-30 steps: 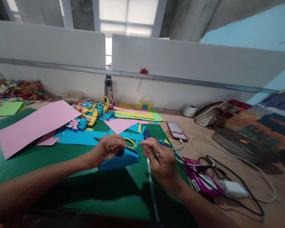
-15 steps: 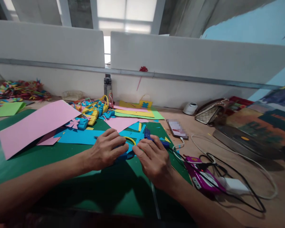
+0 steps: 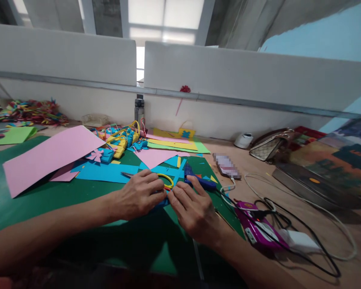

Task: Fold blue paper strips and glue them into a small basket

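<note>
My left hand [image 3: 142, 194] and my right hand [image 3: 194, 206] meet over the green mat [image 3: 108, 237]. Fingers of both are closed on a small blue paper piece [image 3: 160, 205], mostly hidden beneath them. Just behind lie scissors [image 3: 168, 179] with a yellow handle; their blades point left past my left hand. A blue glue gun [image 3: 207, 184] rests beyond my right hand, its cord running right. Farther back, a blue paper strip [image 3: 104, 173] lies flat, and a narrow blue strip [image 3: 179, 170] slants beside the glue gun.
Pink sheet [image 3: 54, 154] at left, small blue and yellow paper bags [image 3: 118, 146] behind. Stacked coloured sheets [image 3: 171, 144] lie near the wall. On the right are a phone [image 3: 228, 165], a purple power strip [image 3: 260, 226] with tangled cables, and a grey case [image 3: 301, 182].
The view has shifted slightly, so the scene sits a little farther right. Both hands stay together on the blue paper piece, which shows less between them; more of the scissors and glue gun shows.
</note>
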Motion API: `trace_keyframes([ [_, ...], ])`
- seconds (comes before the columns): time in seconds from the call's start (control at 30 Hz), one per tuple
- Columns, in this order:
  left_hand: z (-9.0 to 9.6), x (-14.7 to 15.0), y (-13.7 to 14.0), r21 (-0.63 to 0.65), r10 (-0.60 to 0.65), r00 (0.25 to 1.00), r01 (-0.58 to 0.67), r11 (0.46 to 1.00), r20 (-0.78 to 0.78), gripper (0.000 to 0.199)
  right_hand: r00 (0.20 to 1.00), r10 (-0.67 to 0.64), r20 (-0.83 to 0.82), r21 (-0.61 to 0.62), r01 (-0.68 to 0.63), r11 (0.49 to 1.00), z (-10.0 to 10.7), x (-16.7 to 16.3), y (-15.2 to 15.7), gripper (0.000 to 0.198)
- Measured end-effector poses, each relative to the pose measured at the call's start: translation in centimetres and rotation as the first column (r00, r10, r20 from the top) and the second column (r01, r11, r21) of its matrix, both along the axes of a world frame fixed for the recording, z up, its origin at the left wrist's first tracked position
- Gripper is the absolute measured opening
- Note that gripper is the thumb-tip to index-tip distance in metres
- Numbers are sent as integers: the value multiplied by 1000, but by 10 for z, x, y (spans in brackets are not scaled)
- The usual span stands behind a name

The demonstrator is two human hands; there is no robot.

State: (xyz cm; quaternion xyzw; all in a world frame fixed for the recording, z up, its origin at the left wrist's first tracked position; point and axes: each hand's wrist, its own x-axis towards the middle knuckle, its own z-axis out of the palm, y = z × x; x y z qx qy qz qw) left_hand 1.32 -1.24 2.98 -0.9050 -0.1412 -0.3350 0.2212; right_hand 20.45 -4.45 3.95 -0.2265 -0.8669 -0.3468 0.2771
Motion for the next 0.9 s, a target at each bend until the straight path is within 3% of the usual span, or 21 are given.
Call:
trace_keyframes([
  [0.9,8,0,-2,-24,-31,999,30,999,-41,28,999,-26,-21,-37,25,999,-3,0,-1,32],
])
